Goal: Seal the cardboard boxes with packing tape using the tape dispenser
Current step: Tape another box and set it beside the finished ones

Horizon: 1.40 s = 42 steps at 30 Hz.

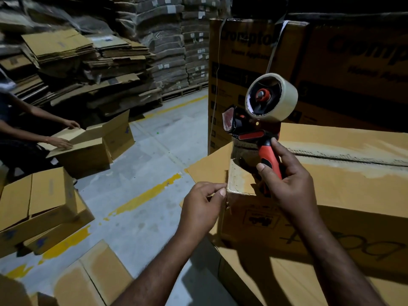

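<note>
Our right hand [289,184] grips the red handle of the tape dispenser [260,120], raised over the near corner of the cardboard box [331,175]. Our left hand [203,204] pinches the clear tape [236,161] at that corner's edge. Open floor [154,168] lies beyond our left hand.

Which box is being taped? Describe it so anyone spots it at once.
Start at the tall printed cartons on the right. In front lies a wide cardboard box, the right hand holding a red tape dispenser over it. Only this box has clear tape on its near corner, pinched by the left hand.
</note>
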Each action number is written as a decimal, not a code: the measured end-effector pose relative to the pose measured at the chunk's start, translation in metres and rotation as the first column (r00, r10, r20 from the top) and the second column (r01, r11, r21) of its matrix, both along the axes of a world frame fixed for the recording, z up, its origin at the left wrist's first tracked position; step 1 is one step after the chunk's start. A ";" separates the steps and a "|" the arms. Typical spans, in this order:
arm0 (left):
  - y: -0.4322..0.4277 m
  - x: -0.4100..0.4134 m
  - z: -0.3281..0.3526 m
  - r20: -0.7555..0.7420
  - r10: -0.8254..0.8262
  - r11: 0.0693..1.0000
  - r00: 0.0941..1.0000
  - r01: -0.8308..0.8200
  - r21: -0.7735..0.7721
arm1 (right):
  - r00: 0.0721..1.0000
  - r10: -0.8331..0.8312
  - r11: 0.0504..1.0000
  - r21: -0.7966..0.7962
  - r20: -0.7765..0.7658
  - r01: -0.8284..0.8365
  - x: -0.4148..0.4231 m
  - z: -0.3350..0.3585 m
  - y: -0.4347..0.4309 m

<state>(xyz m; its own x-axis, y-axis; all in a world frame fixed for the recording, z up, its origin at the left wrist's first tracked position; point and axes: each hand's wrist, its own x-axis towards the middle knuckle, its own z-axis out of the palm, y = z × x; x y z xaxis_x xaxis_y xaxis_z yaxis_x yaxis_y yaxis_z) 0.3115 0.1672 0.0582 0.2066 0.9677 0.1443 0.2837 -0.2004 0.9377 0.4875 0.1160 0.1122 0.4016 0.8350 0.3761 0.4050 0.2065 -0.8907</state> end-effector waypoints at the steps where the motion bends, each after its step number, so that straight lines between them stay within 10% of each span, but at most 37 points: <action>1: -0.001 -0.001 0.002 -0.141 0.013 0.991 0.990 0.006 0.135 | 1.000 -0.004 1.000 -0.001 0.006 0.004 0.000 0.000 0.000; 4: -0.010 -0.002 0.019 -0.575 0.023 0.894 0.818 0.241 0.378 | 1.000 -0.016 1.000 -0.001 0.020 0.016 -0.002 0.001 -0.001; 7: -0.007 -0.006 0.040 -0.714 -0.107 0.936 0.692 0.312 0.161 | 0.999 -0.022 1.000 -0.004 0.023 0.022 -0.004 0.003 -0.001; 12: 0.013 0.000 0.058 -0.242 0.042 0.992 0.969 -0.011 0.129 | 0.999 -0.014 1.000 -0.001 -0.030 0.014 -0.007 0.000 -0.005; 15: 0.014 0.033 0.057 -0.079 -0.198 0.979 0.977 0.202 0.035 | 0.997 -0.038 0.999 0.018 -0.072 0.040 -0.006 -0.001 -0.005; 36: 0.135 0.084 0.056 -0.266 -0.331 0.932 0.905 0.269 -0.245 | 0.974 -0.103 0.995 -0.007 -0.201 0.104 -0.002 0.001 -0.001; 39: 0.152 0.087 0.050 -0.467 -0.332 0.943 0.820 0.277 -0.184 | 0.968 -0.113 0.994 -0.014 -0.224 0.113 -0.004 0.002 -0.004; 42: 0.163 0.085 0.050 -0.662 0.036 0.989 0.749 0.067 0.129 | 0.951 -0.120 0.993 -0.031 -0.284 0.116 -0.007 0.005 -0.006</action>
<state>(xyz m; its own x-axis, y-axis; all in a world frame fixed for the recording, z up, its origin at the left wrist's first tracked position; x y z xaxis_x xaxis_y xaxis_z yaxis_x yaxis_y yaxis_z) 0.3969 0.3304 0.1083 0.3151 0.9443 0.0951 0.8172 -0.3210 0.4787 0.4801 0.1099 0.1171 0.5865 0.7793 0.2206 0.1549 0.1595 -0.9750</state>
